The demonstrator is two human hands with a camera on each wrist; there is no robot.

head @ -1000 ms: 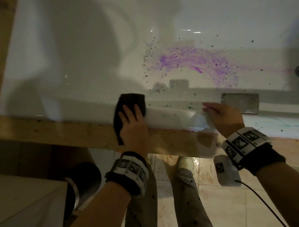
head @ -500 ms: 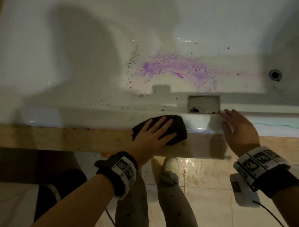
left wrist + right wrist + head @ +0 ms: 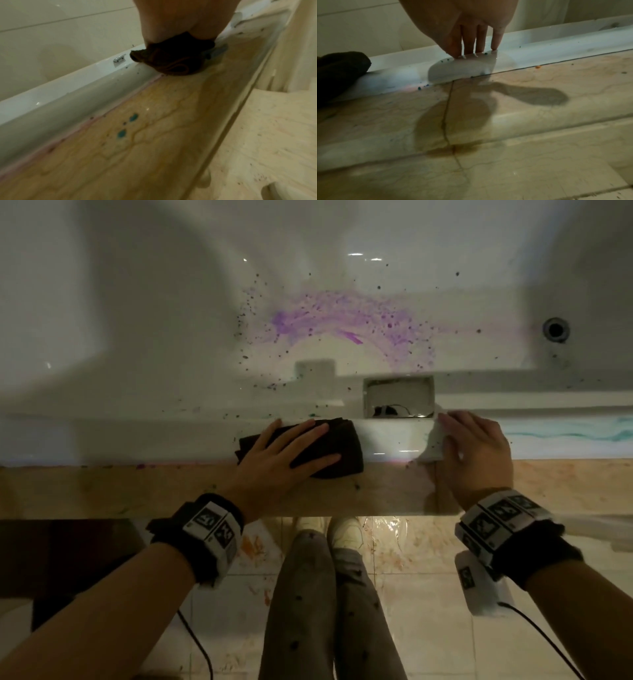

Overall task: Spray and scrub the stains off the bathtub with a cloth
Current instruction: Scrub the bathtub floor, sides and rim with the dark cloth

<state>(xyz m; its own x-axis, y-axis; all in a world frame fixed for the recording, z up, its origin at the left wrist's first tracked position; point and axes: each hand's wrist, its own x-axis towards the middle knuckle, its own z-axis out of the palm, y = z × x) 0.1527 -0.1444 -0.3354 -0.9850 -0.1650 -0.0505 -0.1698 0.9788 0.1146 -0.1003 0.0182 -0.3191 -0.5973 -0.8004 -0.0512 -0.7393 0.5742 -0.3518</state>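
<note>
A white bathtub rim point(image 3: 137, 440) ran beside a beige marble ledge point(image 3: 171, 491); a dark folded cloth point(image 3: 329, 450) lay across both; teal droplets point(image 3: 127, 125) sat on the ledge; a teal streak point(image 3: 565, 433) marked the rim.

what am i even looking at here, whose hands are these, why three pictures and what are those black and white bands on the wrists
No machine here: a person is cleaning a bathtub with bare hands. The big picture comes from a camera on their head, looking down. The printed bands hold one camera on each wrist; those give the two close pictures, looking along each hand.

The left hand presses a dark cloth flat onto the tub's white rim, fingers spread; the left wrist view shows that cloth bunched under the palm. The right hand rests flat on the rim, its fingertips touching it, holding nothing.

Inside the tub there is a purple stain with dark specks, and a teal streak runs along the rim. No spray bottle is in view.
</note>
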